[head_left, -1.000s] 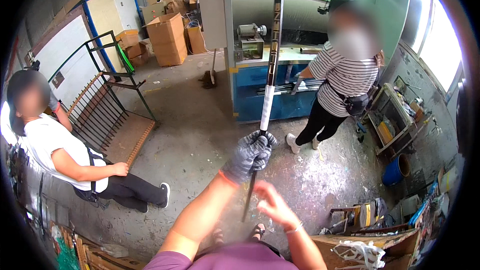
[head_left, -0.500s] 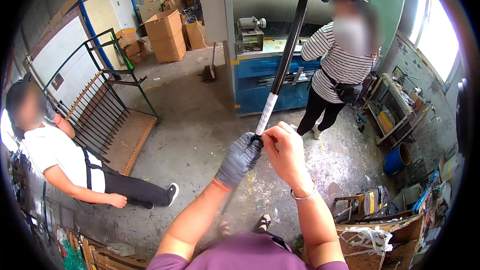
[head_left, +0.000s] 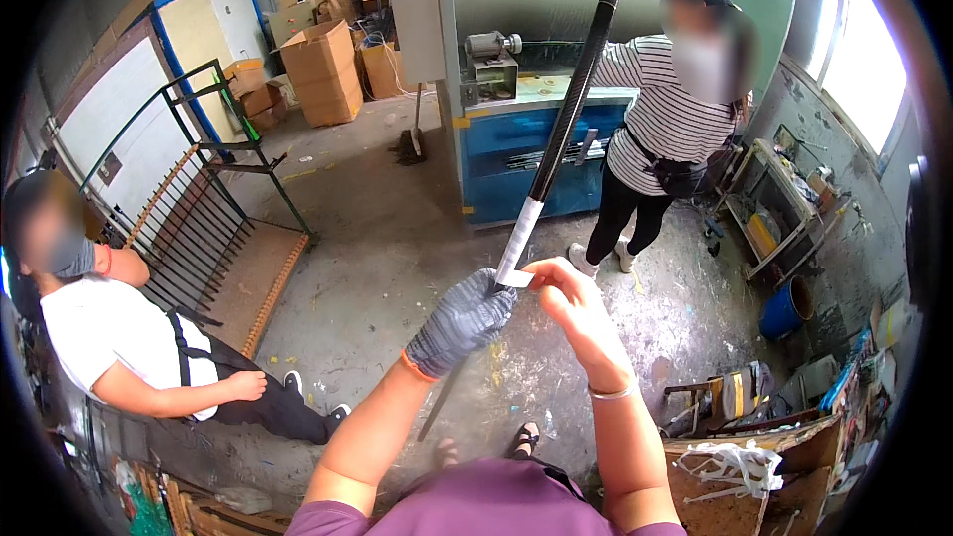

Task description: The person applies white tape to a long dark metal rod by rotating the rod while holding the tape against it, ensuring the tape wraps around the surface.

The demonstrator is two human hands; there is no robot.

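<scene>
A long black pole (head_left: 577,89) slants from the top of the view down to my hands, and its thin lower end shows below them. My left hand (head_left: 460,316), in a grey knit glove, is closed around it. Just above the glove, a white tape wrapping (head_left: 519,238) covers a stretch of the pole. From its lower end a short strip of white tape (head_left: 514,278) sticks out to the right. My bare right hand (head_left: 584,323) pinches the free end of that strip between thumb and forefinger, a little apart from the pole.
A person in a striped top (head_left: 663,129) stands at the blue workbench (head_left: 541,144); another in a white shirt (head_left: 124,337) is at the left. A slatted metal-framed rack (head_left: 260,268), cardboard boxes (head_left: 323,74), a blue bin (head_left: 786,313) and a wooden crate (head_left: 740,506) surround the floor.
My right hand has moved slightly right and down from the pole, and the tape strip now shows pulled out. The striped-top person reaches further along the bench; the white-shirted person has shifted.
</scene>
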